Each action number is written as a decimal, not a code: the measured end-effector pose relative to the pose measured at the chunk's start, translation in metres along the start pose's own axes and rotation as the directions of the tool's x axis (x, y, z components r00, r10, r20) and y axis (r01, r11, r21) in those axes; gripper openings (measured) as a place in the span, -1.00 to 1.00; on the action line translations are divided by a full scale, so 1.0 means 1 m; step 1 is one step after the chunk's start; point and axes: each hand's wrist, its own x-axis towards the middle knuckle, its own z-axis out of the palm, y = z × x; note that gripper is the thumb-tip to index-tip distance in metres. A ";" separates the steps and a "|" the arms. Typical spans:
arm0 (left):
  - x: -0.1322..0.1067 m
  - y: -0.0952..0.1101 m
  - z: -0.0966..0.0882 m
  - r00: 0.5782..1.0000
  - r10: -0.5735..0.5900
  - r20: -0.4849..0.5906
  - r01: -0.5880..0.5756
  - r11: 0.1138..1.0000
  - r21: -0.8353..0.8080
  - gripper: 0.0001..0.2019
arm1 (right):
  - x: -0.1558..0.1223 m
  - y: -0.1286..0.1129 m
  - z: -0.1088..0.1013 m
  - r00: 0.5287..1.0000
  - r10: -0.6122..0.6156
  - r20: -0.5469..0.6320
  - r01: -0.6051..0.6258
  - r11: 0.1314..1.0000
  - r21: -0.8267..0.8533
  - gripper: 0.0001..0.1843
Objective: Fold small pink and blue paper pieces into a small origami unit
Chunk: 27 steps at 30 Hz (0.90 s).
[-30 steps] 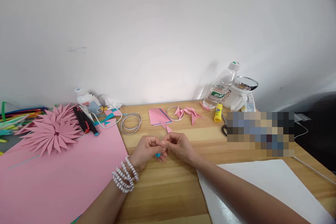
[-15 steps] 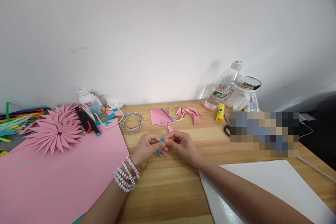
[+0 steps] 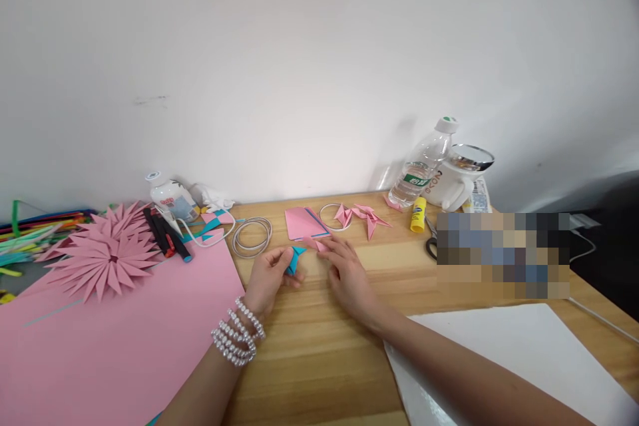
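Between the thumb and fingers of my left hand is a small folded piece of blue paper, its pointed tip facing right. Pearl bracelets circle that wrist. My right hand rests low over the table, fingertips closed on a folded pink paper piece; its thumb is partly hidden. Just behind lies a stack of pink paper squares with blue edges showing. Folded pink paper cranes sit farther right, beside a thin ring.
Pink paper flowers, markers and a large pink sheet occupy the left. Coiled cable lies nearer. On the right are a water bottle, mug, glue stick, scissors and white board.
My hands have moved apart. The left keeps the blue paper, slightly farther left, while the right has let go of it and reached forward onto the pink piece.
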 end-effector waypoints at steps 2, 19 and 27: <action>0.002 -0.002 -0.002 0.998 0.062 -0.019 -0.059 0.990 0.125 -0.69 | 0.001 -0.001 -0.001 1.000 -0.015 0.023 0.016 1.000 -0.010 -0.45; 0.001 -0.008 -0.003 0.782 0.622 -0.049 -0.398 0.558 0.728 -0.72 | 0.010 -0.013 -0.009 0.909 0.411 0.072 -0.350 0.658 0.667 -0.87; -0.006 0.001 0.009 0.984 0.173 0.041 -0.177 0.975 0.137 -0.61 | 0.010 -0.019 -0.012 0.946 0.292 0.138 -0.288 0.571 0.769 -0.77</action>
